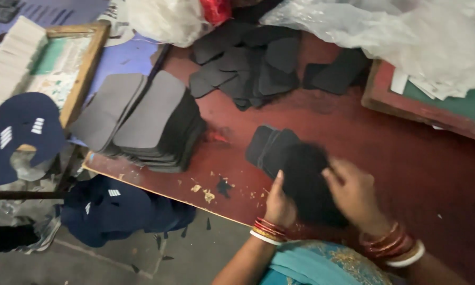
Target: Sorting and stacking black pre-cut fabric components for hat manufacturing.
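Head view: both hands, left hand (279, 203) and right hand (353, 192), grip blurred black fabric piece (309, 182)

A red worktop (406, 158) with dark cloth pieces on it.

A tall stack of grey pieces (153, 124) sits at its left edge, a loose black pile (253, 63) lies at the back, and a small black pile (295, 169) lies in front.
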